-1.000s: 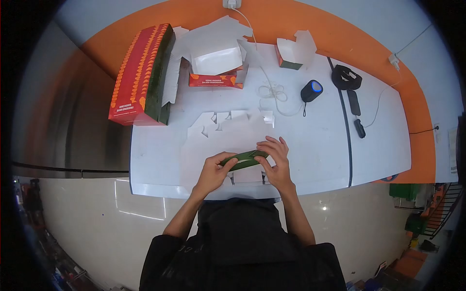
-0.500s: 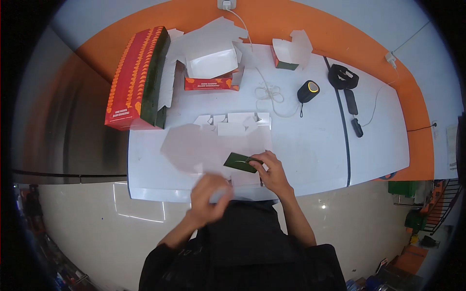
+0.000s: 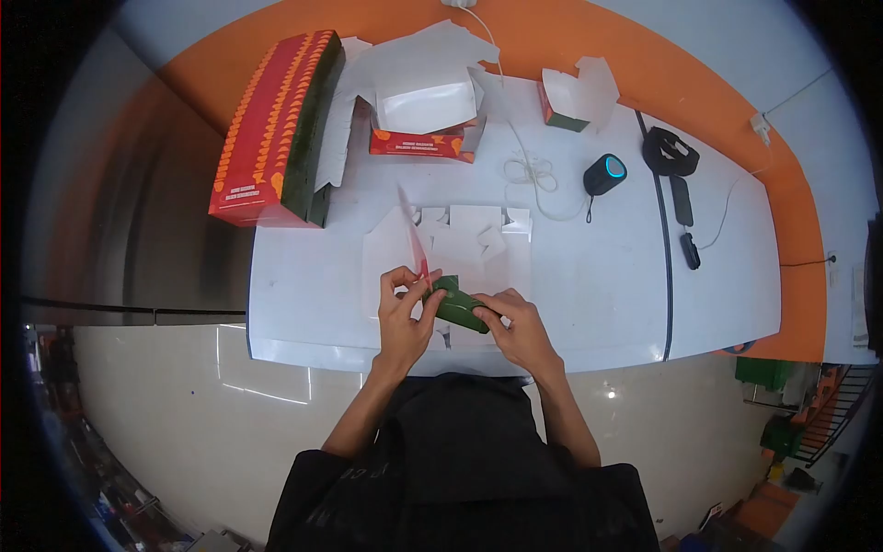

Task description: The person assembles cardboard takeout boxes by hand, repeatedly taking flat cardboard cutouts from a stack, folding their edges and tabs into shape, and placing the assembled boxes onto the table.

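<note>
A flat cardboard box blank (image 3: 464, 247) lies on the table in front of me, its white inner face up and cut tabs along its far edge. At its near side a green flap (image 3: 458, 315) is raised between my hands. My left hand (image 3: 405, 317) is closed on the flap's left corner, where a thin red-faced panel (image 3: 418, 250) stands up almost edge-on. My right hand (image 3: 526, 333) pinches the flap's right end between thumb and fingers.
A tall red and green carton (image 3: 276, 133) stands at the left. Behind are an open red box (image 3: 423, 143) and a smaller open box (image 3: 563, 109). On the right are a speaker (image 3: 602, 173), a white cable (image 3: 531, 175) and a black strap (image 3: 670, 152) on the table (image 3: 598, 276).
My left hand has moved up and right onto the green flap. The left panel has risen from lying flat. The speaker's ring light changed from yellow to blue.
</note>
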Motion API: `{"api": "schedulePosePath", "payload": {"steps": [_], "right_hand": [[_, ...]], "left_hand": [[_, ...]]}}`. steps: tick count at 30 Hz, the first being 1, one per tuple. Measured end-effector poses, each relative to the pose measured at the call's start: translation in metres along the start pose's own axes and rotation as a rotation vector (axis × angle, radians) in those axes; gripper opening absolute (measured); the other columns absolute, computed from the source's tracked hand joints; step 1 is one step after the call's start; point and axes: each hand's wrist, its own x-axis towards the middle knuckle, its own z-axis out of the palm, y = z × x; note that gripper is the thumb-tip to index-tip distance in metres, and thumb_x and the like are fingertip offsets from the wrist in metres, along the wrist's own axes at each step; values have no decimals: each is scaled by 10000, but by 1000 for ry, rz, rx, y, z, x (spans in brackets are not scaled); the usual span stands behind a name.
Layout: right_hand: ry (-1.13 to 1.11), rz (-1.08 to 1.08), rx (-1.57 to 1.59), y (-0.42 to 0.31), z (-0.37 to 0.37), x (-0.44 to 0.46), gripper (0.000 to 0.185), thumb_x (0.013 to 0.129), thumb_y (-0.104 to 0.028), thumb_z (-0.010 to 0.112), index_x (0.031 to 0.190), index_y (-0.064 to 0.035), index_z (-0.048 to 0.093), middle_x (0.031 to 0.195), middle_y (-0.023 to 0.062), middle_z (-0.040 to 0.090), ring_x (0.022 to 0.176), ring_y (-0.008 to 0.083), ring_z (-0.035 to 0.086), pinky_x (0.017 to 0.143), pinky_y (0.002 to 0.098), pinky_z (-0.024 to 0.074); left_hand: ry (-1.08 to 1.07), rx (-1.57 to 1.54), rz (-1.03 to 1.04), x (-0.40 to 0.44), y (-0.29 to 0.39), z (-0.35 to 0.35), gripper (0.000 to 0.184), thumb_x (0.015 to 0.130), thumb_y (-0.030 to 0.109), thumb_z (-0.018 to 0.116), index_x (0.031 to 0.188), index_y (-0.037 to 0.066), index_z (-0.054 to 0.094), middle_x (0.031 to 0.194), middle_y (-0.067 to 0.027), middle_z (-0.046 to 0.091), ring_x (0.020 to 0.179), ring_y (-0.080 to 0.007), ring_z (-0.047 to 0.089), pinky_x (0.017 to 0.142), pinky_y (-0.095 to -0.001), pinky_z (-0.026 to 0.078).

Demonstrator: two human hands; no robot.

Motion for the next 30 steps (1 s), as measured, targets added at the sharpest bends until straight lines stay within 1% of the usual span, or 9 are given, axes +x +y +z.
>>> {"api": "schedulePosePath", "payload": {"steps": [4,13,19,20,23,24,26,28,30], "right_hand": [[-40,-49,-44,6,-7,3,225,971,-117,708,1169,-15,746,884,137,710,858,294,596,754,402,499],[23,-99,-36,15,5,-5,181,980,-116,706,1114,4,731,938,138,737,944,294,647,894,412,503],[96,-108,-174,2,1,-10,183,1008,-144,692,1147,-27,669,984,103,734,955,252,658,936,403,493],[86,-167,-228,-4,-1,-12,187,1017,-154,684,1157,-33,654,997,82,729,974,238,658,945,391,488],[49,104,557,-25,3,-22,136,1019,-124,691,1088,-26,628,932,43,687,950,130,623,865,318,487],[115,120,781,-42,-1,-23,113,1018,-65,673,999,-44,563,921,21,633,928,68,569,797,259,461],[264,-9,1099,-69,0,-21,147,1014,-41,663,970,-62,525,958,35,624,913,70,561,793,272,470],[343,-41,1360,-77,3,-22,204,1013,-23,646,936,-88,468,1037,52,614,949,93,576,841,302,495],[468,18,1309,-91,3,-16,170,1018,-106,647,1109,-56,512,1143,73,633,1052,135,609,936,348,506]], "left_hand": [[-135,46,85,1,0,-2,303,901,53,783,1202,83,769,1074,-114,479,962,-242,540,789,-369,518],[-390,69,200,8,1,-11,356,905,84,776,1259,121,750,1172,-150,517,1135,-340,490,994,-459,478],[-355,-174,380,2,9,-23,723,767,161,920,1433,197,640,1561,-222,430,1501,-421,337,1220,-516,367],[-338,-194,553,0,-3,-20,1025,700,217,978,1579,144,456,1661,-231,281,1565,-419,241,1256,-561,284],[-166,-436,243,-22,6,-11,1358,641,301,1019,1658,32,161,1692,-254,155,1566,-416,230,1263,-559,251],[-133,-401,292,-14,9,-8,1543,607,338,1037,1633,-41,-51,1685,-276,115,1565,-398,229,1278,-519,214],[-158,-312,122,-41,-23,27,1487,629,310,1019,1632,-31,-24,1672,-280,120,1558,-387,246,1274,-496,230],[-60,-296,79,-47,-13,35,1285,695,199,947,1612,-38,80,1602,-266,296,1492,-367,376,1252,-483,278],[-31,-235,117,-49,-8,37,1206,708,158,918,1600,-38,129,1525,-248,416,1435,-362,450,1229,-480,313]]}}
